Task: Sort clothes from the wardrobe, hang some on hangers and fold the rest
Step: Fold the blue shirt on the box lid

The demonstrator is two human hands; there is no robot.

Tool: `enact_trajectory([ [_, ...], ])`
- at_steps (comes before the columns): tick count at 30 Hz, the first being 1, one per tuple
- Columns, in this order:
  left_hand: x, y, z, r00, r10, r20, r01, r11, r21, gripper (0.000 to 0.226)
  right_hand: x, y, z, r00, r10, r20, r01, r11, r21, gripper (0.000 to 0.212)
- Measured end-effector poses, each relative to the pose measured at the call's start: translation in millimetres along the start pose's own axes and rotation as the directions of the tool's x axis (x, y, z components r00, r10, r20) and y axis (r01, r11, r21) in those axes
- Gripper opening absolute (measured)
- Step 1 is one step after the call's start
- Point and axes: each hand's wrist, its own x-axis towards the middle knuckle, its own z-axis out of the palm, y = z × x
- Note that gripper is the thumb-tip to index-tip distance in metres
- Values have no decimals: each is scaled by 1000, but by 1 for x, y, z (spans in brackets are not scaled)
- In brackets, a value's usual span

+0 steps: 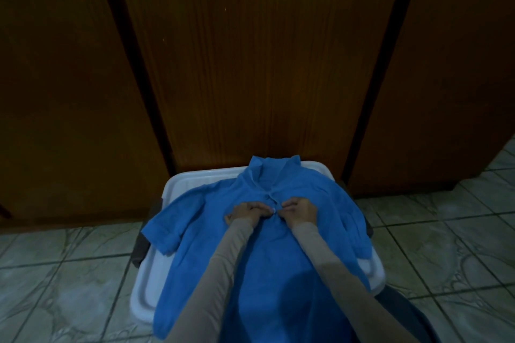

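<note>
Blue polo shirt (250, 231) lies spread face-up over the white tub (178, 184) before the wardrobe doors (250, 64); left hand (245, 211) and right hand (299, 210) both pinch the placket at mid-chest, buttoning, and it looks soft, light, floppy, best held by the placket edges

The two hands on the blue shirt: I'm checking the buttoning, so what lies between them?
In the head view, a small pale button on the blue shirt placket sits between the left hand and right hand; both pinch the fabric.

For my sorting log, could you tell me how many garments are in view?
1: a blue shirt spread over the white tray, both hands at its placket. Others may lie hidden beneath.
</note>
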Motion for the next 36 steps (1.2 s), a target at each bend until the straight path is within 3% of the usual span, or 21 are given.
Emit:
enact_trajectory([
  [5, -12, 4, 1, 997, 30, -75, -22, 994, 106, 11, -4, 5, 1, 999, -35, -7, 35, 991, 125, 13],
  [10, -17, 4, 2, 993, 82, -91, -68, 988, 140, 11, -8, 11, 0, 995, -99, -13, 100, 980, 175, 6],
  [17, -13, -9, 9, 970, 226, -90, -221, 973, 59, 9, -6, 20, 5, 978, -206, -28, 207, 955, 213, 29],
  [22, -36, -1, 7, 936, 268, -226, -223, 953, 207, 15, 0, 24, 8, 974, -223, -47, 228, 957, 181, 23],
  [29, -40, 0, 7, 925, 312, -215, -273, 943, 191, 22, 1, 26, 10, 972, -230, -57, 237, 947, 217, 31],
  [36, -43, 1, 6, 917, 313, -248, -278, 946, 164, 29, -1, 27, 7, 970, -243, 6, 218, 881, 420, 13],
])
